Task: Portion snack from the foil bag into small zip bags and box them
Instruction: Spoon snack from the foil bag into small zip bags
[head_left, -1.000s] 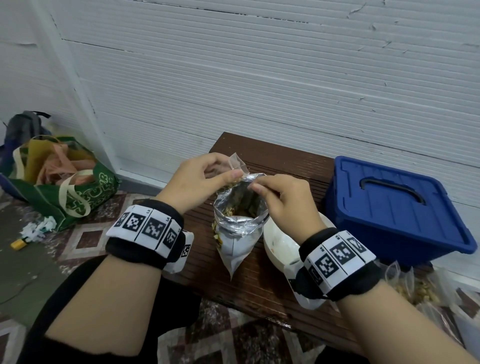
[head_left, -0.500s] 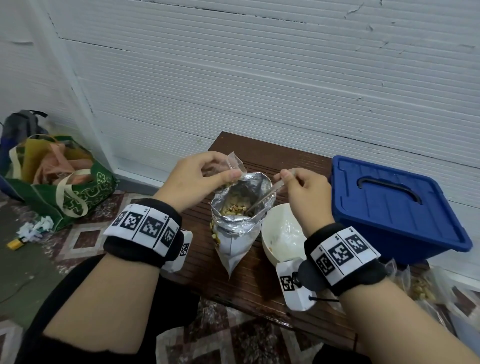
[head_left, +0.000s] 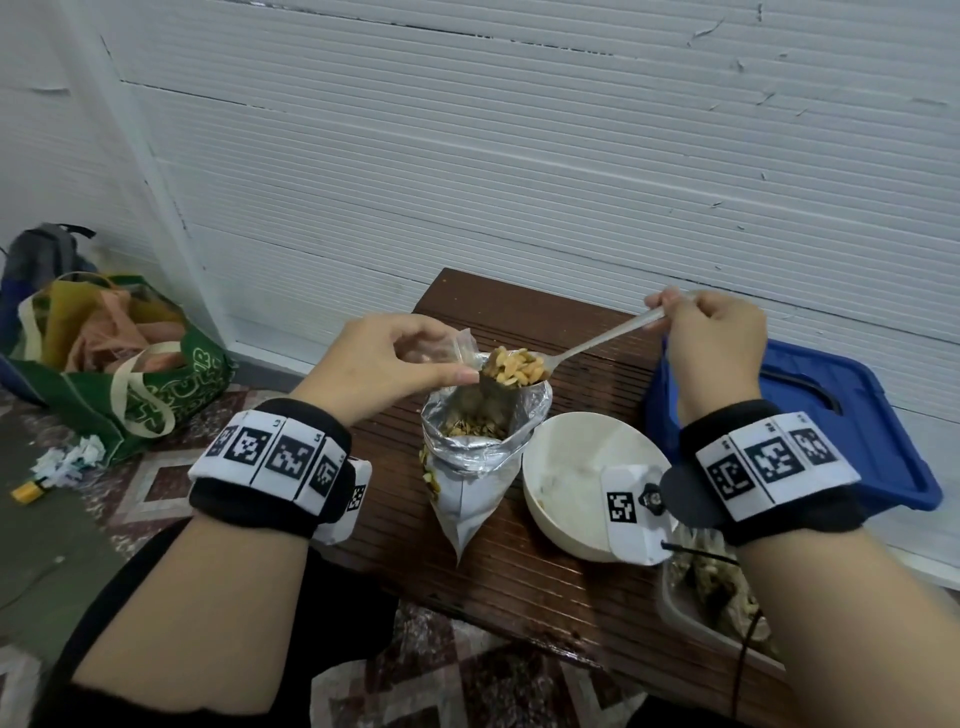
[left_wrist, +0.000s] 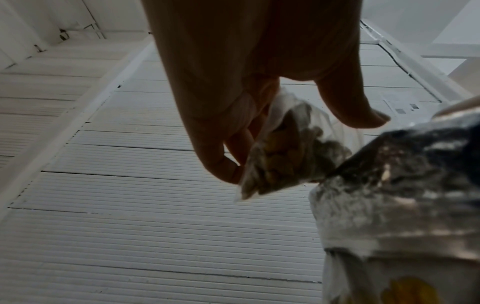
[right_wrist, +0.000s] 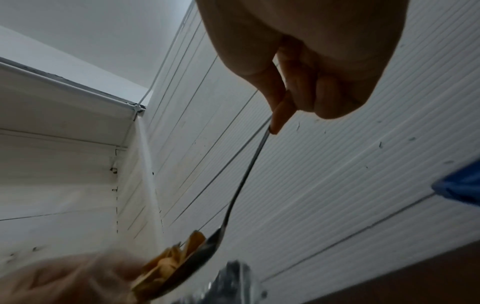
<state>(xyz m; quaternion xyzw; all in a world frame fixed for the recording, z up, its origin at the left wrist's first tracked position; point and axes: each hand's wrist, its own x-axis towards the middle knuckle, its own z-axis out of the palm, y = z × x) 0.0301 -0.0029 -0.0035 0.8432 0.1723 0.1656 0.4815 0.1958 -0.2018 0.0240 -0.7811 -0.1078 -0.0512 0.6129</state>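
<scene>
Tabletop (head_left: 545, 582), dark slatted wood, carries the blue box (head_left: 852, 415), lid on, at right; a white bowl (head_left: 561, 467) beside it; foil bag (head_left: 483, 457) standing open at centre. Change since a second ago: right hand (head_left: 711, 348), then at the foil bag's mouth, has lifted up and toward the box side, and the spoon (head_left: 587, 345) it pinches by the handle end is now clear of the bag, loaded with snack (head_left: 517, 366). Left hand (head_left: 384, 364) has stayed put, fingers curled round a small zip bag (head_left: 465, 348) held just above the foil bag's rim. Spoon bowl sits right at the zip bag's mouth. Left wrist view shows snack already inside the zip bag (left_wrist: 283, 148); how full, hard to say in the dim light. Reading: scoop done, tipping into the zip bag is next; this portion is underway, not sealed. More filled bags seem to lie at the near right edge (head_left: 711, 577).
</scene>
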